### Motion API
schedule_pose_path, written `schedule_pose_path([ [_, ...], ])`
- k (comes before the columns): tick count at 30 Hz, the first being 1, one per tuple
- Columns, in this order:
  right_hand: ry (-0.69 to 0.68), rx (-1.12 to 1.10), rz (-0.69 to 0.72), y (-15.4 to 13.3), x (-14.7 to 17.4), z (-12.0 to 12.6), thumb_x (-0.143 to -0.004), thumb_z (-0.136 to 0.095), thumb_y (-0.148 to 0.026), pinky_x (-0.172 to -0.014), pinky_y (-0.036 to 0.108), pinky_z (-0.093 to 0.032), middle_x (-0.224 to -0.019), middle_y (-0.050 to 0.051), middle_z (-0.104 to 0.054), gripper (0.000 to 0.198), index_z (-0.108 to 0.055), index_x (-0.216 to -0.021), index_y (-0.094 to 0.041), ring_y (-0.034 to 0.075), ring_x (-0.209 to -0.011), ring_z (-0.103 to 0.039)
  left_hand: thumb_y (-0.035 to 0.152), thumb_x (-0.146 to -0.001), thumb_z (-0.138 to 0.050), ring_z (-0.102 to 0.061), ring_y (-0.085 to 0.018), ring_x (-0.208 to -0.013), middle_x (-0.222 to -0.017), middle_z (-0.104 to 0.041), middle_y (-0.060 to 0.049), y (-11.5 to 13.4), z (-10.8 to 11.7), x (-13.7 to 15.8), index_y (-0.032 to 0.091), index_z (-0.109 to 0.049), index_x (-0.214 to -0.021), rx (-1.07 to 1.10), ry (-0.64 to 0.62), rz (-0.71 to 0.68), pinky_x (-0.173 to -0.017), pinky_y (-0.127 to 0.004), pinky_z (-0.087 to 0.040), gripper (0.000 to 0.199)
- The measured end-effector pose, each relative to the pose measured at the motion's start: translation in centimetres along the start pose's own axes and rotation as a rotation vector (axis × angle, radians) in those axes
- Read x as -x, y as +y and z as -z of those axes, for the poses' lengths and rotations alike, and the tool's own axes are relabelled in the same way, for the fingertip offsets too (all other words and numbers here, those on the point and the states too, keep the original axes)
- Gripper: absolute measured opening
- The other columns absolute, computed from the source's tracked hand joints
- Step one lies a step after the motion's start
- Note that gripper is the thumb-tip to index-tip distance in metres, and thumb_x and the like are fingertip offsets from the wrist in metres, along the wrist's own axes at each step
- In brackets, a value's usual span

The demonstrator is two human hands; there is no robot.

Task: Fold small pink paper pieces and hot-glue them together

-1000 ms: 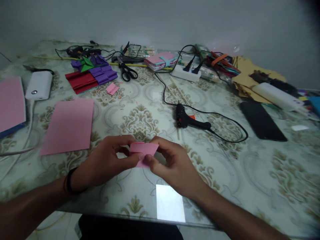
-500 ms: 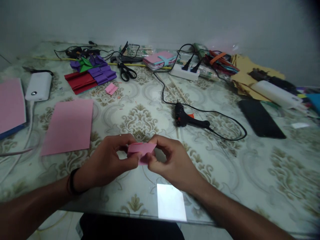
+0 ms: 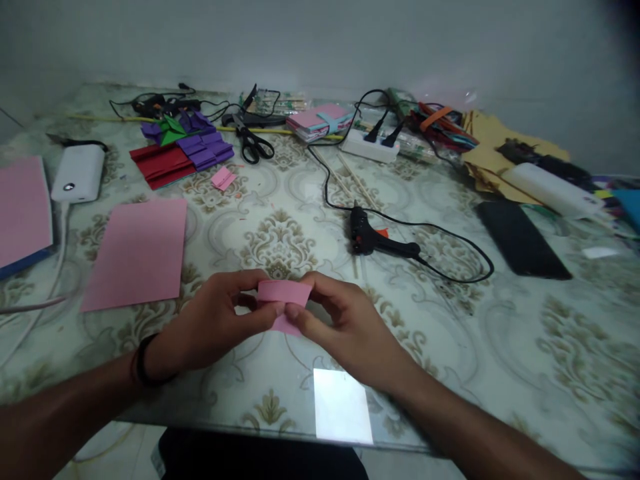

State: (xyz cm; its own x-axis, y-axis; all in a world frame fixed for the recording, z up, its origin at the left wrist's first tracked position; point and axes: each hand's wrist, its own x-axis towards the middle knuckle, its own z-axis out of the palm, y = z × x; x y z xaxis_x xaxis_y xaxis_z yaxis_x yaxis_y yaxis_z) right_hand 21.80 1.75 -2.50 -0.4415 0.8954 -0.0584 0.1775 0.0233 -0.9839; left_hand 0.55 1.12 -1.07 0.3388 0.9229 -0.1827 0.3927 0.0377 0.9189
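Note:
A small folded piece of pink paper [image 3: 284, 291] is held just above the table near its front edge. My left hand [image 3: 220, 319] pinches its left side, thumb in front and fingers behind. On the other side my right hand [image 3: 345, 327] grips it the same way, and both thumb tips meet at the paper's middle. The fingertips behind the paper are hidden. To the left lies a flat pink sheet [image 3: 137, 253]. Beyond the hands rests a smaller folded pink piece [image 3: 223, 178].
A black glue gun [image 3: 383, 240] with its looping cord lies right of centre. Scissors [image 3: 250, 141], folded red paper [image 3: 163, 163] and purple paper [image 3: 207, 148], and a white power strip [image 3: 371, 145] are farther back. A phone [image 3: 523, 239] lies right, a white power bank [image 3: 79, 172] left.
The pink paper has turned so its upper flap faces me more flatly. My right thumb has moved left and straightened along the paper, next to the left thumb.

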Motion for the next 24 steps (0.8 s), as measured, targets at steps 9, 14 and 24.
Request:
schedule_pose_path([
  [9, 0.027, -0.041, -0.051, 0.0, 0.1, -0.2, -0.091, -0.066, -0.03, -0.073, 0.031, -0.048, -0.082, 0.0, -0.067, 0.012, -0.067, -0.085, -0.02, 0.017, -0.079, -0.062, 0.035, -0.093, -0.068, -0.067, -0.016, -0.08, -0.088, -0.076, 0.0, -0.1, 0.2, 0.0, 0.019, -0.075, -0.088, 0.083, -0.015, 0.025, -0.075, -0.026, -0.054, 0.017],
  [14, 0.059, 0.04, -0.023, -0.2, 0.1, -0.8, -0.085, -0.067, -0.024, -0.064, 0.027, -0.042, -0.072, -0.003, -0.061, 0.011, -0.064, -0.075, -0.02, 0.013, -0.07, -0.054, 0.028, -0.091, -0.069, -0.068, -0.015, -0.081, -0.089, -0.076, 0.001, -0.2, -0.3, 0.0, 0.02, -0.074, -0.091, 0.075, -0.024, 0.02, -0.072, -0.023, -0.053, 0.01],
  [24, 0.091, 0.078, -0.003, -0.1, 0.2, -1.9, -0.081, -0.066, -0.023, -0.06, 0.025, -0.041, -0.07, -0.003, -0.061, 0.007, -0.064, -0.075, -0.02, 0.013, -0.065, -0.053, 0.025, -0.081, -0.069, -0.066, -0.016, -0.073, -0.078, -0.072, 0.001, 1.1, -1.2, 0.2, 0.018, -0.071, -0.084, -0.013, -0.014, 0.081, -0.064, -0.024, -0.05, 0.007],
])
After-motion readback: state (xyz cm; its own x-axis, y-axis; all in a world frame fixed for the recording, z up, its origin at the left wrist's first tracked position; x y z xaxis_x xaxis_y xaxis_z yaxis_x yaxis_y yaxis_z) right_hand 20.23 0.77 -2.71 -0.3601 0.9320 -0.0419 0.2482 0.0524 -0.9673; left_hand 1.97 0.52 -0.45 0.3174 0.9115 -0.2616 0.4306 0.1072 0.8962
